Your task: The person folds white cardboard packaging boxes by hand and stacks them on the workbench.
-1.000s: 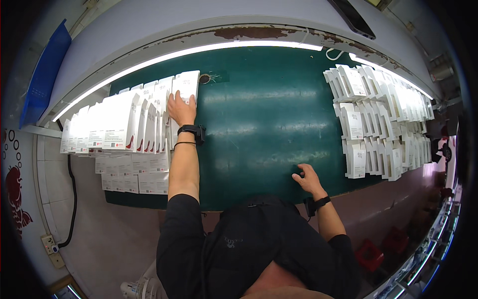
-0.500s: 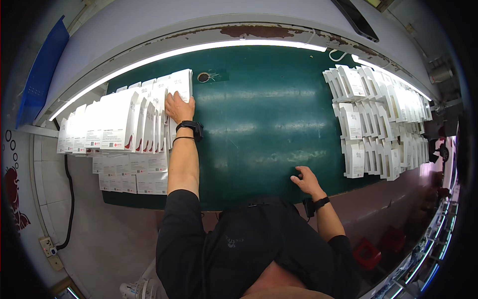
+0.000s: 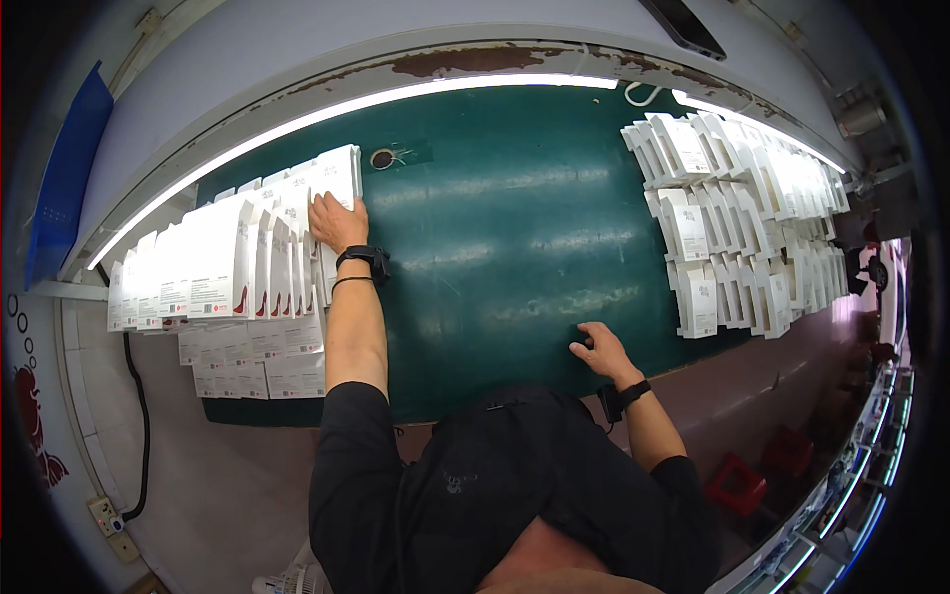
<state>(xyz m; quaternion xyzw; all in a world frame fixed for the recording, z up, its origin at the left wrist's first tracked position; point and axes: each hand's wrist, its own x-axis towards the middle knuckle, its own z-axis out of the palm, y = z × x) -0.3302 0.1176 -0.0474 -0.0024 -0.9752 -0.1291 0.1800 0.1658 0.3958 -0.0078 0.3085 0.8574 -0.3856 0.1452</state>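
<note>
At ten o'clock on the green tabletop [image 3: 495, 247], a slim white rectangular cardboard carton [image 3: 340, 178] is touched by the left hand [image 3: 340, 222]; whether gripped cannot be told. At four o'clock, the right hand [image 3: 604, 354] is held empty, loosely curled. Light, easily creased card is presumed, best pinched by side edges.

Two groups of white cartons [image 3: 220, 267] are counted on green table [image 3: 495, 243]: left edge one, right edge one (three rows). One hole [image 3: 382, 158] near far edge; two light tubes [image 3: 396, 100], one phone [image 3: 685, 28] seen.
</note>
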